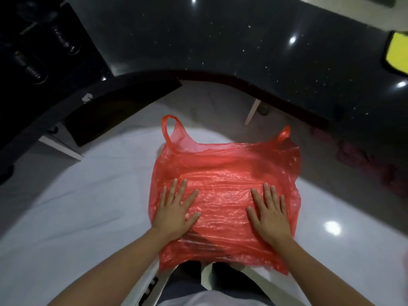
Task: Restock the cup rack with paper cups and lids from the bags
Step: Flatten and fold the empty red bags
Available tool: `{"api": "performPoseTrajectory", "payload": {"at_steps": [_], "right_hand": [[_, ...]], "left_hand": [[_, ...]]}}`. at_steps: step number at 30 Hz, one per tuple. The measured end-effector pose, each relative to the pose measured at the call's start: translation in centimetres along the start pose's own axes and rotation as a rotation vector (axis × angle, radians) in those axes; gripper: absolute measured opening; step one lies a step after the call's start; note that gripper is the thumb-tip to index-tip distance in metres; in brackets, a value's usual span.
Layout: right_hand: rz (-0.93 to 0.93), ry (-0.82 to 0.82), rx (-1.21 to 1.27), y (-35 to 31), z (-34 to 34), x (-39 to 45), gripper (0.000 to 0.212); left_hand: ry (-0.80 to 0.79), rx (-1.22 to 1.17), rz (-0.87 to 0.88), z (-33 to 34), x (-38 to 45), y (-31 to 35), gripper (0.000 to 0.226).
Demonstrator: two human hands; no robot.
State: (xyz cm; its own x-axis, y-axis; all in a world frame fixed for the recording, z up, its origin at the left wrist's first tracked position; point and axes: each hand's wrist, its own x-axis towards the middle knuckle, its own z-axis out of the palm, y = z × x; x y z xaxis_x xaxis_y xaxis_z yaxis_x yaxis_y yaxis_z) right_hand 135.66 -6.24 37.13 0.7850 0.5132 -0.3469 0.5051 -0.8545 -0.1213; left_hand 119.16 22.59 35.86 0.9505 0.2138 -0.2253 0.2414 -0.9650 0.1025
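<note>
While flat, red bag (pixel 223 173) under fingers (pixel 183 191)

A bag (pixel 225 173) lies flat on the floor (pixel 77 206) before the person, the left hand (pixel 176 208) and right hand (pixel 269 215) flat upon it side by side, a bench (pixel 242 40) beyond it.

Pretty dim overall, light seems to come from overhead: small white glare spots dot the glossy dark counter (pixel 242 40) far beyond both hands, plus one on the pale floor (pixel 333 227) right of them. Heavy fisheye bending at the edges. Everything's a bit soft, top-left corner nearly black.
</note>
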Motion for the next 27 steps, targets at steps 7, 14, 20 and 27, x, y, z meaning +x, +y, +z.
{"api": "performPoseTrajectory", "payload": {"at_steps": [7, 14, 20, 27], "right_hand": [[-0.012, 0.333, 0.034, -0.3, -7.0, 7.3, 0.062], [0.12, -0.054, 0.014, 0.9, -8.1, 15.6, 0.066], [0.108, 0.142, -0.036, 2.9, -3.8, 14.9, 0.068], [0.119, 0.108, -0.063, 2.9, -2.4, 10.1, 0.069]], "left_hand": [[0.254, -0.026, -0.047, -6.2, 7.1, -1.6, 0.068], [-0.024, -0.041, -0.204, -6.4, 14.5, -4.5, 0.087], [-0.086, -0.115, -0.244, -3.9, 13.4, -5.3, 0.089], [-0.07, -0.111, -0.229, -3.1, 9.1, -3.9, 0.087]]}}
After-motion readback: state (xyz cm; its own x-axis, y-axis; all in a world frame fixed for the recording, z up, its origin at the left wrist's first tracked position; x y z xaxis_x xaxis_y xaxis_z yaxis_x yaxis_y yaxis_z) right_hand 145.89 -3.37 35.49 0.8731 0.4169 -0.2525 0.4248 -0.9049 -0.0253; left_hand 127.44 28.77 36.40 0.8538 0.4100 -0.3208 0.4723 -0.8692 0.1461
